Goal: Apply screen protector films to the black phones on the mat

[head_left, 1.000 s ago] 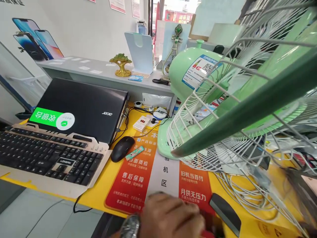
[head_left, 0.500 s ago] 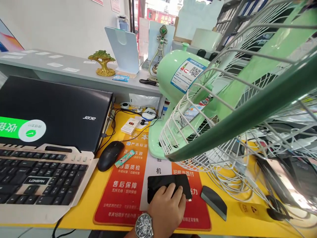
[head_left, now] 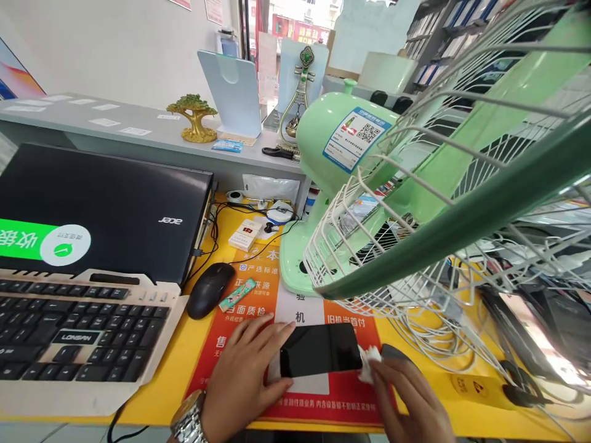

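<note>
A smartphone (head_left: 321,351) with a black screen lies face up on the red and orange printed mat (head_left: 341,403). My left hand (head_left: 247,369), with a metal watch (head_left: 189,418) on its wrist, grips the phone's left end, thumb on the lower edge and index finger at the upper corner. At the other end, my right hand (head_left: 410,394) pinches a crumpled white tissue (head_left: 369,363) against the phone's right edge. Partly covered by that hand is a dark grey wedge-shaped piece (head_left: 392,352), its kind unclear.
A green fan (head_left: 341,141) with a wire cage leans over the desk's right side. On the left are a keyboard (head_left: 76,338), a closed laptop (head_left: 106,209) and a black mouse (head_left: 210,289). A small green packet (head_left: 237,295) lies near the mouse; coiled cables (head_left: 429,335) and a yellow bottle (head_left: 480,389) lie right.
My left hand has slid off the screen to the phone's left end. My right hand has come into view with the tissue at the right edge. The phone has shifted slightly right.
</note>
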The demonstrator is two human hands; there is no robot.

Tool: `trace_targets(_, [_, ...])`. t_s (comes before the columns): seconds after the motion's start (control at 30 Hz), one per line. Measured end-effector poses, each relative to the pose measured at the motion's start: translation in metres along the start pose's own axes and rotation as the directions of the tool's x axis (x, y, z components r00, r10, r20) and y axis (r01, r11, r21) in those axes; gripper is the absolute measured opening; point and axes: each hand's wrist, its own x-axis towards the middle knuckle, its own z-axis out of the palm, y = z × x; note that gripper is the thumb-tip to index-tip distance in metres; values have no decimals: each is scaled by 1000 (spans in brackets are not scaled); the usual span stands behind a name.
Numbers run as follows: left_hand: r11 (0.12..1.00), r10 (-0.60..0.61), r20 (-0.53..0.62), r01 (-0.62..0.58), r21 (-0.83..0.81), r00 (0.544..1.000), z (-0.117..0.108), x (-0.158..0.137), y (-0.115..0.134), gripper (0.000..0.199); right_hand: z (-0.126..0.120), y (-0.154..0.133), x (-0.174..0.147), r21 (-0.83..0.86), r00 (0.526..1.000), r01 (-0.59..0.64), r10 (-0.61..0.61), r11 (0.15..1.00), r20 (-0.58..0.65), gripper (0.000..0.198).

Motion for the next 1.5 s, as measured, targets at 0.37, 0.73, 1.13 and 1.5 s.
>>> trace_targets(0.37, [1000,-14,64,13,7,998,3,1,-3,84,89,-76,43,85,982,116,-127,990,139,26])
trace_targets(0.73, [999,-3,138,8,-37,990,4,3,-6,84,86,-55,61,-71,990,44,-33,997,140,23])
trace_targets(1.13, [992,-48,181,68,-109,982,3,4,-7,89,62,-18,54,-208,998,15,-1,978,66,16])
trace_targets(1.5, [988,-67,152,87,-129,986,7,3,-5,97,53,-18,45,-129,987,135,-122,982,100,15])
